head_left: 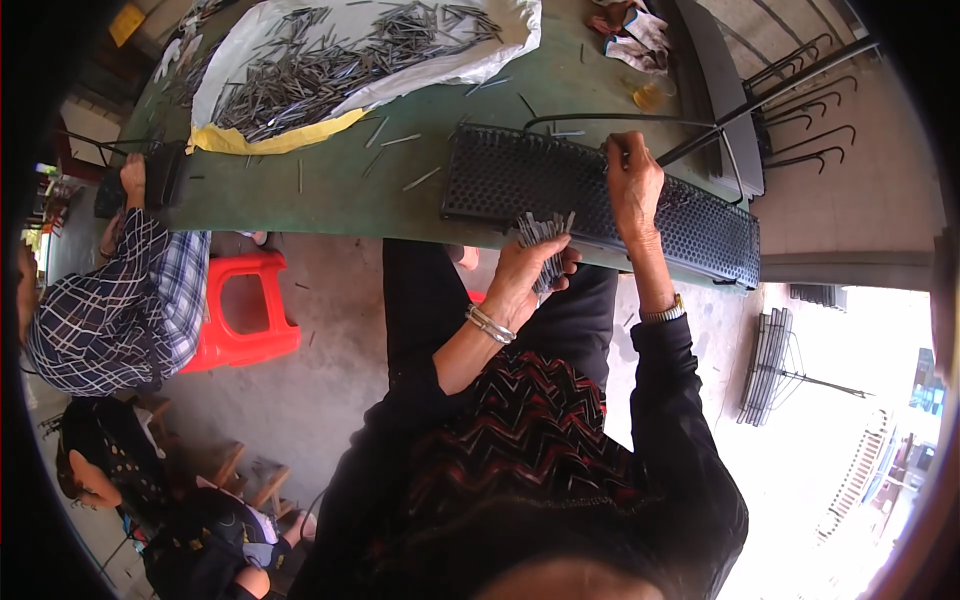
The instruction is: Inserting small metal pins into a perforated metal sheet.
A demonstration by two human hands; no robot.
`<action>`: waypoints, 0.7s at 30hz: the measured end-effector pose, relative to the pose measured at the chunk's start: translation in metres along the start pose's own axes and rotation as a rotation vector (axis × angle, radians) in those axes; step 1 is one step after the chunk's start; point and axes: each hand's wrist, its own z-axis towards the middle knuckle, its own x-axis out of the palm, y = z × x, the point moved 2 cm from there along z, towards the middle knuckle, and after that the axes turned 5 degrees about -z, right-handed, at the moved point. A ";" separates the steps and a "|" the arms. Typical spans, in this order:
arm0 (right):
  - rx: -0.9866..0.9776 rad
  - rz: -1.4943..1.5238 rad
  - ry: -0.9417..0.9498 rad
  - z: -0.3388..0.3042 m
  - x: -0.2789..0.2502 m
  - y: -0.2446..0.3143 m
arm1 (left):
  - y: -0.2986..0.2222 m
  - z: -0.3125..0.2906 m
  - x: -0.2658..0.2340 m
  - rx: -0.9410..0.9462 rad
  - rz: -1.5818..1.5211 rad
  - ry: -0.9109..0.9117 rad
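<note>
My left hand (530,275) is wrapped round a bundle of thin grey metal rods (545,240), their ends fanned out above the fingers. It is at the near edge of a long black perforated rack (530,175), whose top is full of round holes. Above the rack's right half, my right hand (633,185) is closed in a pinch; anything between those fingertips is too small or hidden to make out. A bent black rod handle (620,117) arches along the rack's far side.
A white sheet (490,68) with a yellow edge holds a heap of similar rods (330,75) on the green table (330,195). Loose rods are scattered nearby. Gloves (638,45) lie at the back. A red stool (245,310) and other people (110,300) are at left.
</note>
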 end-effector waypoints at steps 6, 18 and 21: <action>-0.020 -0.018 0.072 0.006 0.000 -0.002 | 0.002 0.002 -0.001 0.022 -0.020 0.025; -0.055 -0.063 0.118 0.001 -0.001 -0.008 | 0.006 -0.005 0.004 0.054 -0.052 0.017; -0.089 -0.152 0.142 0.004 -0.004 -0.004 | 0.006 -0.005 0.006 0.067 -0.059 0.032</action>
